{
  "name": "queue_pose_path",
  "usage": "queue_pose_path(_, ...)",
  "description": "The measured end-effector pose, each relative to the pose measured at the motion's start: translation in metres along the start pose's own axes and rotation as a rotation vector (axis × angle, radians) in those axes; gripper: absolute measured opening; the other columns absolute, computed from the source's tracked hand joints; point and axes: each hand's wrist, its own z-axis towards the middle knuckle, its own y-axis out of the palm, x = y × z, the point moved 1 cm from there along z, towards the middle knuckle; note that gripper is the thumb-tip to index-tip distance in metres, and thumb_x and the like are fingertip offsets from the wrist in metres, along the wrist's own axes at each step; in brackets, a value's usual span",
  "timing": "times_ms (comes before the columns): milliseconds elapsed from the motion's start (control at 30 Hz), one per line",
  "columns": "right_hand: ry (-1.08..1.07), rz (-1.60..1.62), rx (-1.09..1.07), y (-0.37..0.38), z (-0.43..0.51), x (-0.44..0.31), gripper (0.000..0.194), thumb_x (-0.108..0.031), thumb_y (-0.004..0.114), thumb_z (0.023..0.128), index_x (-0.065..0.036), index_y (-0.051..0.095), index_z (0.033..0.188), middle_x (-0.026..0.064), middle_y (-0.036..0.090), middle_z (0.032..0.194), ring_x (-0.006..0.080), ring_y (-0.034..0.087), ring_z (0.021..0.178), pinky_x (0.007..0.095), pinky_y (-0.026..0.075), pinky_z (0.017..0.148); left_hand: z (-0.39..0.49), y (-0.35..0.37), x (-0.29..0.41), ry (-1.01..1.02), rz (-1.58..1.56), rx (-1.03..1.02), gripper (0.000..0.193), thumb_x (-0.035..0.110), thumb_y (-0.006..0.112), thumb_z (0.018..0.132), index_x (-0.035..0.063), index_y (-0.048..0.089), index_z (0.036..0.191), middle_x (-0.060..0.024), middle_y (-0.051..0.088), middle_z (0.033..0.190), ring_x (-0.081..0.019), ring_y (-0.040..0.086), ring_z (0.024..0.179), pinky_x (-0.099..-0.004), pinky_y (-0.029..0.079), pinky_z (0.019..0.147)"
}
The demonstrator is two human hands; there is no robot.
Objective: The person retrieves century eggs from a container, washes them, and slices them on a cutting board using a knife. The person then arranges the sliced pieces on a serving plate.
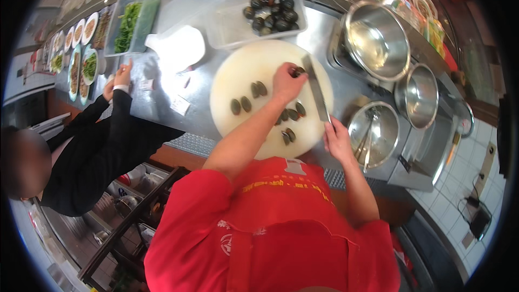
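A round white cutting board (227, 69) lies in front of me on the steel counter. My left hand (288, 83) is over its upper right part, fingers closed on a dark piece of preserved egg (298, 72). Beside it, my right hand (337, 138) grips the handle of a cleaver (316, 89), whose blade points away from me across the board. Several halved dark eggs (240, 106) lie on the board, some left of my left forearm and some between my arms. Behind the board, a clear plastic tub (231, 28) holds several whole dark eggs (275, 14).
Steel bowls (377, 40) stand at the right, one with utensils (367, 142). A white scoop-like container (182, 46) and a tub of green vegetables (129, 28) are at the left. A co-worker in black (89, 158) stands there near plated dishes (90, 67).
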Motion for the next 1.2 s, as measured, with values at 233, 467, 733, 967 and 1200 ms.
queue_pose_path(233, -0.014, -0.132, -0.048, -0.018, 0.011, -0.001, 0.045, -0.033, 0.048, 0.111, -0.004, 0.056, 0.145, 0.0027, 0.057, 0.067, 0.0109, 0.054, 0.051, 0.0286, 0.046, 0.048, -0.012, -0.011, -0.009, -0.055, 0.181, 0.058, 0.048, 0.029, 0.087, 0.083, -0.0006, 0.07, 0.116, -0.0113, 0.072, 0.093, -0.0199, 0.07, 0.077, -0.033, 0.057, 0.07)
queue_pose_path(467, -0.094, -0.193, -0.098, -0.027, -0.006, 0.001, 0.047, -0.033, 0.047, 0.111, -0.002, 0.056, 0.145, 0.0002, 0.057, 0.066, 0.009, 0.052, 0.048, 0.0268, 0.045, 0.046, -0.013, -0.019, -0.013, -0.222, -0.132, -0.029, 0.037, 0.016, 0.08, 0.091, -0.0063, 0.066, 0.118, -0.0105, 0.072, 0.1, -0.0166, 0.072, 0.077, -0.0281, 0.061, 0.07)
queue_pose_path(733, -0.068, -0.208, -0.096, -0.026, -0.014, 0.0, 0.042, -0.032, 0.048, 0.11, -0.004, 0.061, 0.139, 0.0031, 0.058, 0.065, 0.0136, 0.057, 0.056, 0.0315, 0.048, 0.056, -0.014, -0.016, -0.016, -0.235, -0.209, -0.017, 0.034, 0.014, 0.079, 0.092, -0.0062, 0.066, 0.116, -0.0102, 0.071, 0.1, -0.0164, 0.072, 0.079, -0.0276, 0.061, 0.071)
queue_pose_path(967, 0.031, -0.186, -0.134, -0.027, -0.013, -0.012, 0.043, -0.033, 0.048, 0.11, -0.004, 0.061, 0.139, 0.0041, 0.058, 0.066, 0.0125, 0.056, 0.056, 0.0309, 0.048, 0.056, -0.014, -0.02, -0.015, -0.243, -0.137, -0.009, 0.032, 0.015, 0.078, 0.093, -0.0065, 0.069, 0.115, -0.0121, 0.074, 0.102, -0.0155, 0.071, 0.079, -0.0272, 0.06, 0.072)
queue_pose_path(1200, -0.072, -0.458, -0.047, -0.015, -0.011, -0.03, 0.041, -0.035, 0.046, 0.109, -0.01, 0.063, 0.136, 0.0248, 0.072, 0.097, 0.0438, 0.07, 0.093, 0.0482, 0.054, 0.084, -0.012, -0.019, -0.017, -0.222, -0.076, 0.039, 0.03, 0.016, 0.08, 0.09, -0.005, 0.073, 0.109, -0.0108, 0.077, 0.091, -0.0137, 0.07, 0.07, -0.0282, 0.057, 0.067)
